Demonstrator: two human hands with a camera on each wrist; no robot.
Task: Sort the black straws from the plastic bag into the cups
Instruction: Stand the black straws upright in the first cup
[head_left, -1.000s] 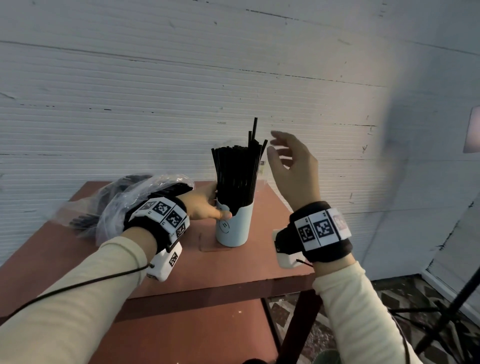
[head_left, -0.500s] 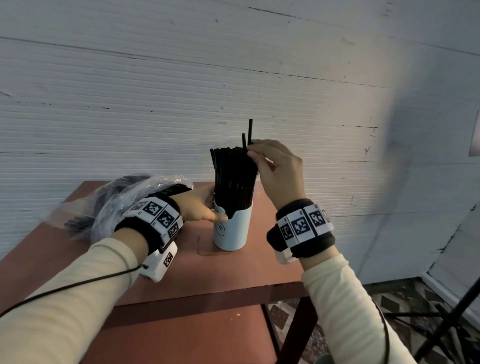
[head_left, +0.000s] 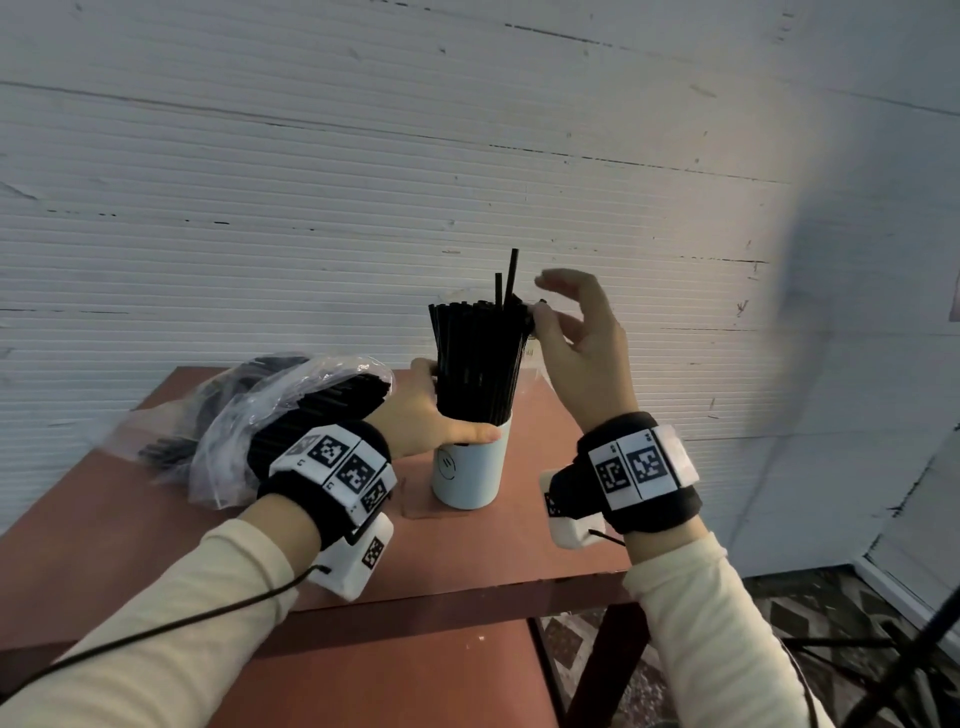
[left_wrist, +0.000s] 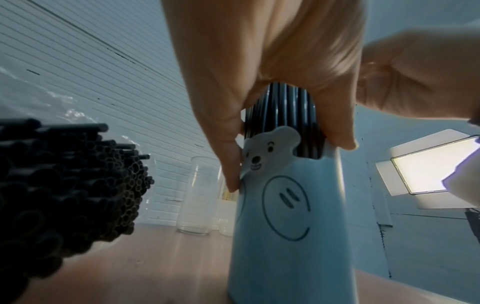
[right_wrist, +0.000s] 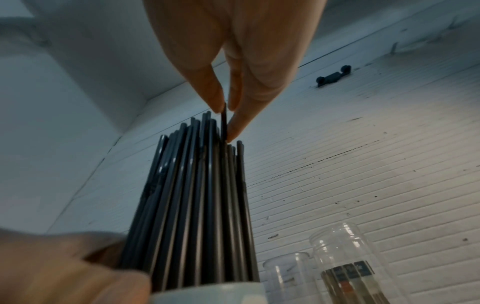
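A pale cup (head_left: 470, 467) with a bear face (left_wrist: 262, 156) stands on the red-brown table (head_left: 519, 551), packed with upright black straws (head_left: 478, 358). Two straws stick up above the rest. My left hand (head_left: 421, 415) grips the cup at its rim, thumb in front and fingers behind. My right hand (head_left: 545, 314) is at the right top edge of the bundle. In the right wrist view its thumb and a finger pinch the top of one black straw (right_wrist: 224, 121). A clear plastic bag (head_left: 270, 410) with more black straws (left_wrist: 64, 185) lies left of the cup.
Clear glass jars (right_wrist: 345, 259) stand behind the cup near the white ribbed wall; one (left_wrist: 200, 195) also shows in the left wrist view. The table's front and right edges are close to my wrists. A dark stand leg (head_left: 909, 649) crosses the floor at lower right.
My right hand dropped from open beside the straws onto their tops, then shifted to the bundle's right edge, where it now pinches one straw. The left hand stays on the cup.
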